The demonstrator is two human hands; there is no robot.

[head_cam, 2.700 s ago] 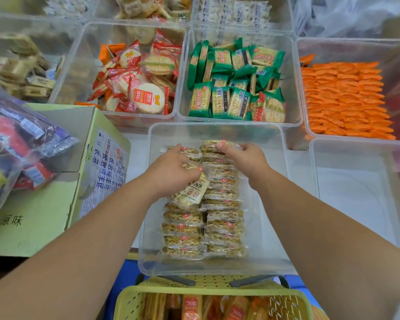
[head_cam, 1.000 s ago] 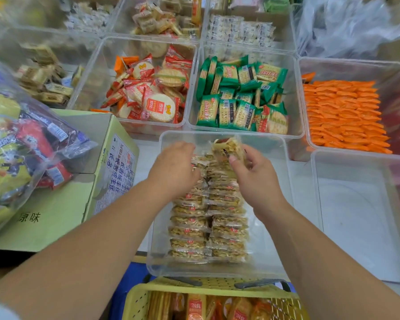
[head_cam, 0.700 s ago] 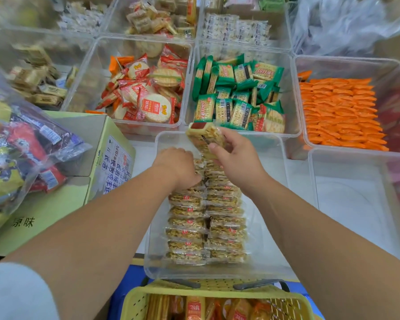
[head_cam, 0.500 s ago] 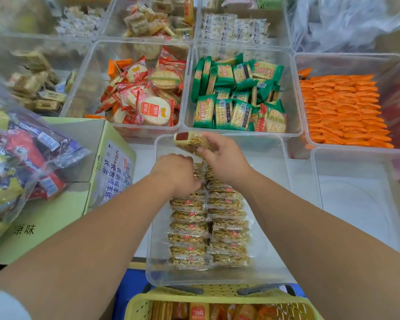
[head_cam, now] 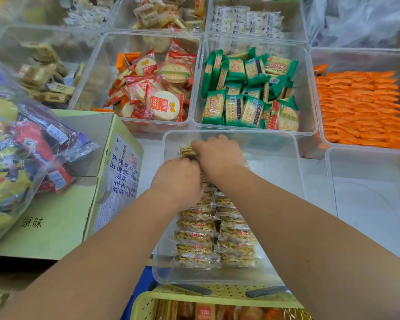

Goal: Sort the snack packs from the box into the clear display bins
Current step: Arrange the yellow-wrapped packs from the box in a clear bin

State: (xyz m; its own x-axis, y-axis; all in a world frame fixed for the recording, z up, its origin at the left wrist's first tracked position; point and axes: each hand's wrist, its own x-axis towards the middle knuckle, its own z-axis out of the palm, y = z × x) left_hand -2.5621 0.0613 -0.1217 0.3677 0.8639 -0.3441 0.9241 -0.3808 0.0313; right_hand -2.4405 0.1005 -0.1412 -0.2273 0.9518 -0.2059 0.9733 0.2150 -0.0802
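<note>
Your right hand (head_cam: 217, 155) is over the far end of the bin (head_cam: 296, 172), with its fingers curled round a pack (head_cam: 186, 150) and gripping it. The pack pokes out to the left of your fingers, inside the bin and near its far wall.

Your left hand (head_cam: 178, 181) is in the same bin, just nearer you and touching the right hand. It is knuckles up, with the fingers bent down onto the far end of the rows (head_cam: 215, 236). (The back of the hand hides the fingertips, so I cannot tell whether it grips anything.)

The two rows of clear-wrapped packs lie side by side along the bin's left half, running from near its front wall to under your hands.

A green box (head_cam: 56, 218) stands just beside the bin's left wall, and a bag (head_cam: 21, 144) of mixed snacks lies on top of it. Behind the bin's far wall are two more clear bins: red packs (head_cam: 157, 93) to the far left and green packs (head_cam: 247, 88) straight behind. Orange packs (head_cam: 360, 107) fill a bin off the far right corner. At the bin's near wall is a yellow basket (head_cam: 217, 299) with more packs in it.
</note>
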